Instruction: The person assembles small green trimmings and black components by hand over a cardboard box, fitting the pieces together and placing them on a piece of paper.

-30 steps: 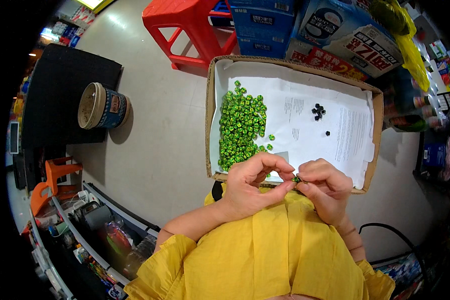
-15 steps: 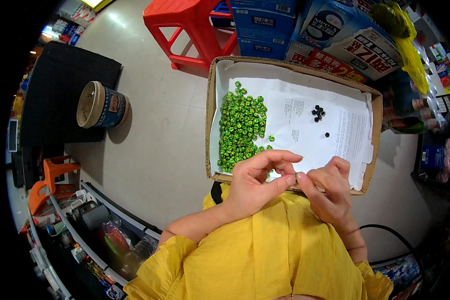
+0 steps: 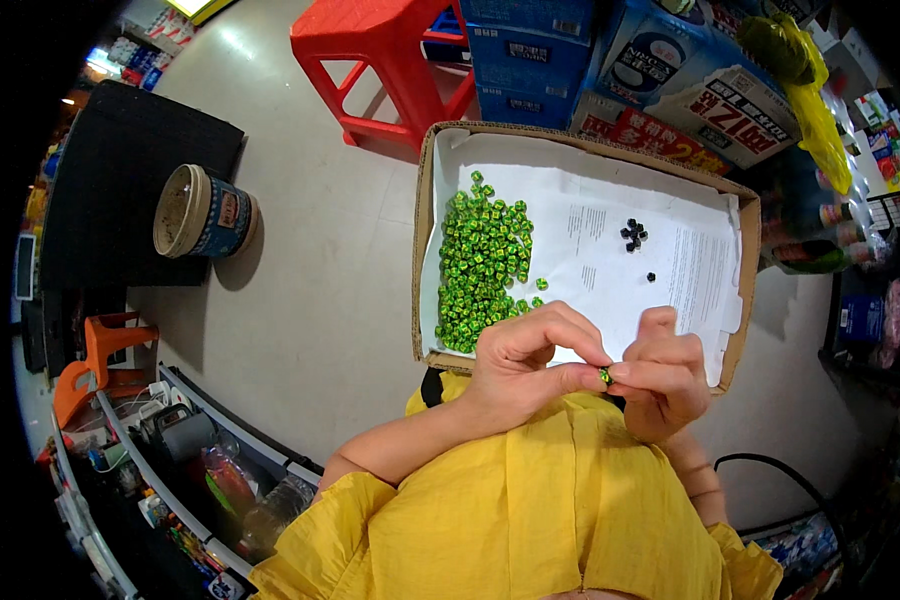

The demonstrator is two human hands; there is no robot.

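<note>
A small green faceted piece point(image 3: 605, 376) with yellow and dark marks is pinched between the fingertips of my left hand point(image 3: 530, 352) and my right hand point(image 3: 668, 378). Both hands are closed on it above the near edge of a shallow cardboard tray point(image 3: 423, 235). White printed paper point(image 3: 560, 170) lines the tray. A heap of similar green pieces point(image 3: 480, 270) fills its left side, with a few loose ones beside the heap. Several small black pieces point(image 3: 633, 235) lie in a cluster to the right, and a single black piece point(image 3: 651, 277) sits apart from them.
Behind the tray stand a red plastic stool point(image 3: 370, 50), stacked blue boxes point(image 3: 528, 50) and a carton with a yellow bag point(image 3: 795, 60). A tub point(image 3: 205, 215) is at the left by a black panel point(image 3: 120, 190). An orange stool point(image 3: 105, 360) and shelves point(image 3: 235, 440) fill the lower left.
My two hands have shifted slightly right and the fingertips have come together, leaving the green piece more visible. My left index finger has lowered onto it.
</note>
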